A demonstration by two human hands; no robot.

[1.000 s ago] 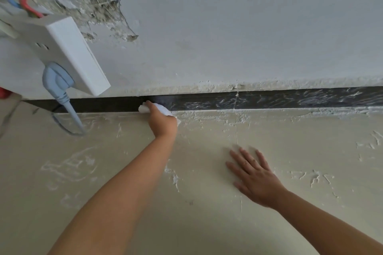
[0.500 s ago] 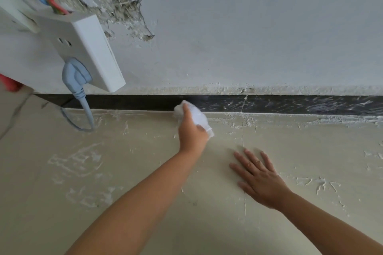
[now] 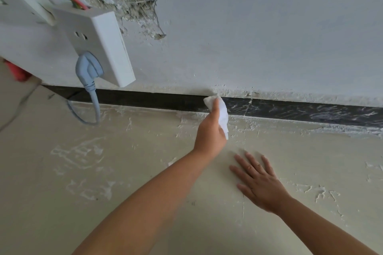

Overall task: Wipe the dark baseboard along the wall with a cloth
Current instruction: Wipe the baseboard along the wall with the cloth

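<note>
- Left hand [image 3: 210, 130] grips the cloth [image 3: 222, 113], pressed on the baseboard [image 3: 157, 100] at its top edge, right under the wall [image 3: 248, 37].
- Change: a second ago the cloth sat much nearer the socket [image 3: 99, 45]; it has since travelled rightward along the strip.
- Meaning, as I judge it: the stretch left of the left hand reads plain dark, so likely wiped. Right of it the strip shows white streaks, so work remains there.
- Right hand [image 3: 259, 184] lies flat on the floor [image 3: 124, 172], fingers spread, holding nothing; it sits below and right of the cloth hand, same pose as before.
- Edges: crusted plaster lines both the top and bottom of the strip ahead; a vertical joint lies just right of the cloth.
- Room: rightward path is open to the frame edge. Plug [image 3: 89, 68] and cord [image 3: 94, 105] are well left, out of the way.
</note>
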